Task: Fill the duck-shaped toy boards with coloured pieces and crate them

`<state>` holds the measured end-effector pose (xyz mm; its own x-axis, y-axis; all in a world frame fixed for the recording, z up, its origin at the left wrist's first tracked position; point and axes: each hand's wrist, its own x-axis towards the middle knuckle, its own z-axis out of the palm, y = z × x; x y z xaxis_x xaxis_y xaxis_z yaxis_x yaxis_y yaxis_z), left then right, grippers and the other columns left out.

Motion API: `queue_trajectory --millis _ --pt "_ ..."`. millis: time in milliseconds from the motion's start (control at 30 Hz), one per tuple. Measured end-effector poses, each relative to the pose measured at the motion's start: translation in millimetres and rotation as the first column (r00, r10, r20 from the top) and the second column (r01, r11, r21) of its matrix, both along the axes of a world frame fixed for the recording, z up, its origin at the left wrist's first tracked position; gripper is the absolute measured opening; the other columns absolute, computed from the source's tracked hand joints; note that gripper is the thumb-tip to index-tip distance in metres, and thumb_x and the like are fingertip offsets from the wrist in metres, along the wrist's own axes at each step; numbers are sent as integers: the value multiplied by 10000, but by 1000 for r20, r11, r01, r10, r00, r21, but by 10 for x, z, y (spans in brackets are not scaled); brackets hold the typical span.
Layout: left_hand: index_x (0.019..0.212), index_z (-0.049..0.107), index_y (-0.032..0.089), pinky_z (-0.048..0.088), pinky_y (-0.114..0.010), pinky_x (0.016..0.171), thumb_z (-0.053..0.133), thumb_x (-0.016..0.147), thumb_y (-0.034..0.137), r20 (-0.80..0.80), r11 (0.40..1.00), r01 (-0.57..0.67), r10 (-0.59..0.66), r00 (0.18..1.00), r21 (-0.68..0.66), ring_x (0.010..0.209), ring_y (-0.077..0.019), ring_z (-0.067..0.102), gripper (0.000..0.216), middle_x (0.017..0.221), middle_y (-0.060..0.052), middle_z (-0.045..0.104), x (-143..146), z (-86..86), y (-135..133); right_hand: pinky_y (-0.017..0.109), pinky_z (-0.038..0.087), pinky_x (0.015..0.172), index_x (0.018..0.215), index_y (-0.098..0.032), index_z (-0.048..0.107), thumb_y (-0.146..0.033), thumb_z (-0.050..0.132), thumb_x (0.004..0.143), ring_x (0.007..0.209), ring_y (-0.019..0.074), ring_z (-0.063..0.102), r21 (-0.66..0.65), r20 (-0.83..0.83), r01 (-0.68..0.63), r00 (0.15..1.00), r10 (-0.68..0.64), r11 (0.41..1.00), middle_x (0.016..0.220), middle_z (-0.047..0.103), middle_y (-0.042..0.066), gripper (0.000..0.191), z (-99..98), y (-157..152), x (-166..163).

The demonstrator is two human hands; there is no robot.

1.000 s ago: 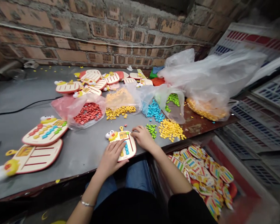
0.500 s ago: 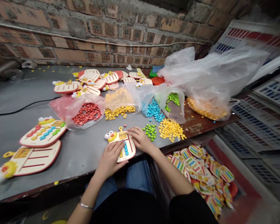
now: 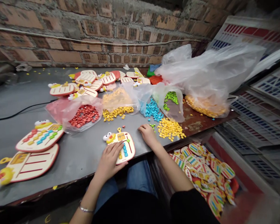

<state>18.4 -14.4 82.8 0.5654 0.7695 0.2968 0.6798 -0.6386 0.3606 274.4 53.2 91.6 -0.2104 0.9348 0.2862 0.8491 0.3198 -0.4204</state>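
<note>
**Left hand pins the duck board, right hand in the green beads**

Head view, and it's the only one. The duck board [image 3: 127, 145] lies flat at the near edge of the table [image 3: 79, 155], right in front of the person. Its long axis runs on a diagonal: the yellow, goggle-eyed head points up-left and away, and the rounded tail end comes down-right toward the lap. It's a cream, smooth, hard-looking plate with a red rim, red rails and a short column of blue beads.

The left hand [image 3: 109, 160] rests on the board's near side, fingers laid out flat and slightly apart, gripping nothing. The right hand [image 3: 148, 134] sits just beside the board, fingers curled down onto the green beads [image 3: 153, 126]. Whether it pinches one, I can't tell.

Next to it lies a loose heap of yellow beads [image 3: 169, 128], with blue beads [image 3: 152, 109] and red beads [image 3: 84, 114] spilling from thin, crinkled clear bags.

The table is dull grey and scuffed, and a rough brick wall [image 3: 84, 31] runs behind it.
</note>
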Motion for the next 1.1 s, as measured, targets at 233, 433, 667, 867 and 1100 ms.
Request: queue_trajectory --millis 233,433,667,867,1100 --pt "1416 373 198 322 -434 1062 614 817 447 -23 1000 -12 11 1000 -29 1293 -295 392 692 1447 -101 443 4 7 -11 329 468 820 905 -181 647 -122 588 869 900 203 576 92 -210 -195 955 210 976 904 673 61 91 -38 24 -500" --pt "1412 376 188 312 -445 1073 608 819 456 -24 999 -2 2 1000 -33 1287 -295 397 691 1438 -105 454 8 10 -4 328 482 830 879 -174 649 -82 552 875 924 196 561 84 -152 -284 944 294 955 978 658 80 135 -99 6 -500" --pt "1413 363 177 303 -439 1077 612 818 448 -15 999 -5 5 1000 -44 1290 -290 386 699 1441 -104 447 8 12 -3 304 495 798 906 -181 653 -115 586 867 852 168 607 -5 -389 -337 868 308 942 902 654 47 101 120 -49 -383" --pt "1415 364 185 310 -424 1064 620 813 439 -15 1000 -6 6 1000 -30 1292 -291 387 701 1442 -98 448 0 -3 -2 313 486 869 824 -179 639 -157 631 841 1008 186 593 61 -483 -197 852 202 978 1010 607 73 29 -59 65 -594" --pt "1416 360 198 318 -429 1055 612 823 437 -10 1000 4 -4 1000 -12 1285 -292 402 687 1447 -91 447 -2 -13 10 388 430 889 769 -197 669 -209 702 808 1011 228 532 39 -227 -63 971 70 997 979 678 53 52 -120 94 -622"
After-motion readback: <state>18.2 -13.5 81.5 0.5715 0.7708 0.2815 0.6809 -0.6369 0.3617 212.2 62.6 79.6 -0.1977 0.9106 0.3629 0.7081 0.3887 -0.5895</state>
